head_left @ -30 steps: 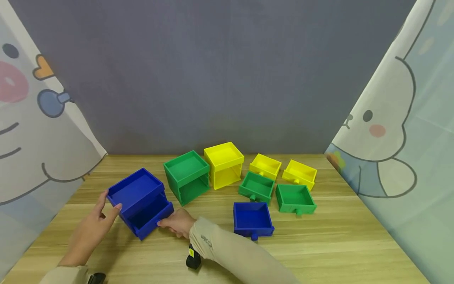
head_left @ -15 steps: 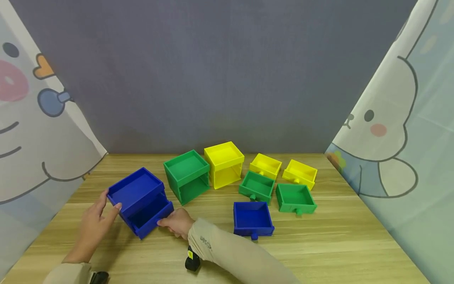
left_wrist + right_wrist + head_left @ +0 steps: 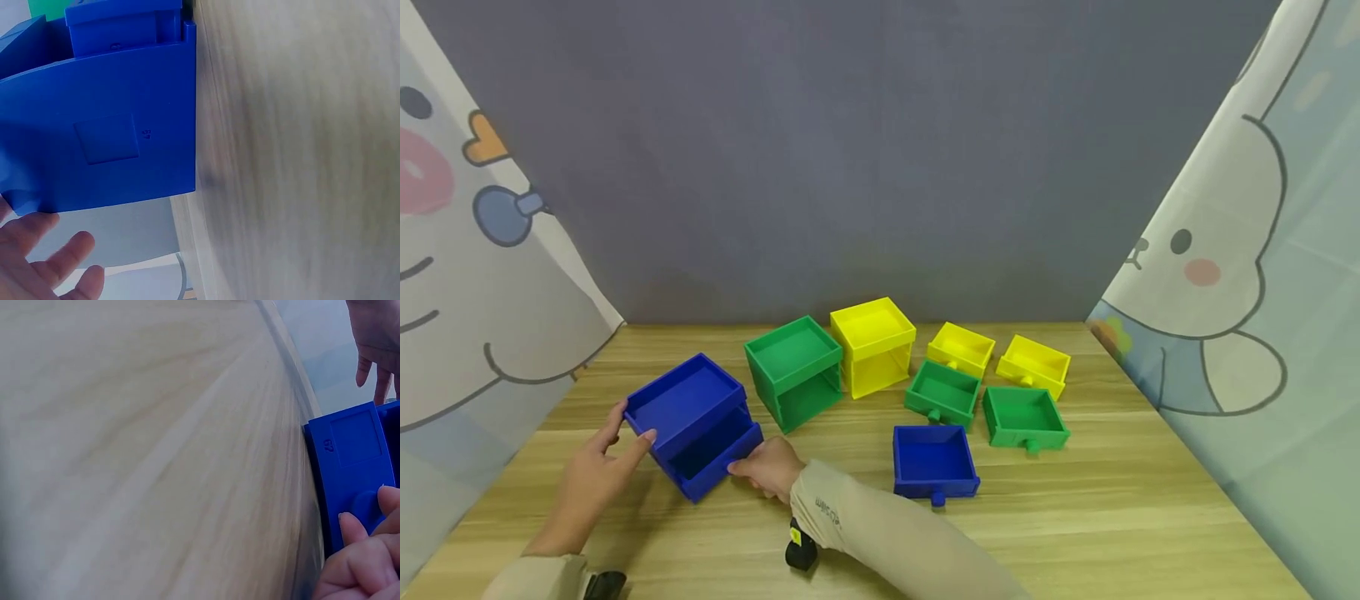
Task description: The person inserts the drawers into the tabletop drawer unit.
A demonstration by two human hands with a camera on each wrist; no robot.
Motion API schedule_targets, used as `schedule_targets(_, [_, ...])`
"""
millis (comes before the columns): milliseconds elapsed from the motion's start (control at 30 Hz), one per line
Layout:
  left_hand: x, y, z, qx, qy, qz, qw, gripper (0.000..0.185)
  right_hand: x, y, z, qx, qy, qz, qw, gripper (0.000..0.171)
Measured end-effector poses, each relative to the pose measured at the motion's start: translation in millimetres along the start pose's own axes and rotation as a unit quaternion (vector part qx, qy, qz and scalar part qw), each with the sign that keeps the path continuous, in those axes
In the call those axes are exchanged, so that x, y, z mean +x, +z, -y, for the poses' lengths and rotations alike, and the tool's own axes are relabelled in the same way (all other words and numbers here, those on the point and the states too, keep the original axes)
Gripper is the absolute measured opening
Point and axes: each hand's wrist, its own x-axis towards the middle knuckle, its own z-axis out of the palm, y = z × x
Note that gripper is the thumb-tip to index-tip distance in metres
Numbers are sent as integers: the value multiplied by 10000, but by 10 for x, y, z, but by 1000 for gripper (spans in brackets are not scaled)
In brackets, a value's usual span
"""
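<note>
1. I see the blue cabinet point(image 3: 688, 408) on the desk point(image 3: 1112, 517), front-left, just left of the green cabinet point(image 3: 793, 371). Same spot as 0.5 s ago.
2. Blue drawer point(image 3: 715, 458) sits in the cabinet's lower slot, part-way in. Vs. the earlier frames it's pushed a bit further in; its front corner sticks out less.
3. Right hand point(image 3: 771, 467) is at the drawer front. In the right wrist view the fingers point(image 3: 356, 562) are curled and pinch the round knob point(image 3: 365, 509) on the drawer face. Hand has crept slightly left w/ the drawer since 1 s ago.
4. Left hand point(image 3: 598, 467) is at the cabinet's left-rear side; fingers spread and mostly straight, tips touching the wall, thumb up near the top rim. Barely changed from before. In the left wrist view the fingers point(image 3: 59, 259) are loosely spread just below the blue wall.
5. Second blue drawer point(image 3: 934, 458) lies loose on the desk, right of my right forearm, knob toward me. Not moved.
6. Behind it: two green drawers point(image 3: 943, 392) point(image 3: 1024, 417) and two yellow drawers point(image 3: 961, 348) point(image 3: 1033, 363), all loose, each just beside the next. Yellow cabinet point(image 3: 872, 343) touches or nearly touches the green one; can't tell which.
7. Everything but the blue drawer and right hand is unchanged; view itself has shifted a hair.
</note>
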Motion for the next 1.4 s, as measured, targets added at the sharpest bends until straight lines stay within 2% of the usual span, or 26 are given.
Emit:
schedule_targets(100, [-4,-23,-4,131,8,-24,9999,77,-3,11,40,-4,-6,51,10000,48])
schedule_targets(300, [-1,-28,-22,76,-120,117,9998,80,29,18,44,-77,-56,92,9999,48])
schedule_targets(733, [-2,-19,-3,119,-98,-7,9999,79,50,89,73,-373,-179,-165,9990,47])
schedule_targets(967, [-4,-25,-21,28,-213,142,9997,80,71,82,57,-367,-182,-149,9990,47])
schedule_targets(1033, [-8,-20,-29,52,-194,124,9997,80,86,48,36,-342,-152,-44,9993,48])
schedule_targets(1200, [-22,-13,-40,-10,-96,11,10000,79,53,-159,43,-653,-172,588,9960,29])
schedule_targets(1400, [-32,-26,-32,-123,-101,81,9998,78,-92,-553,117,-1417,-286,1400,9795,25])
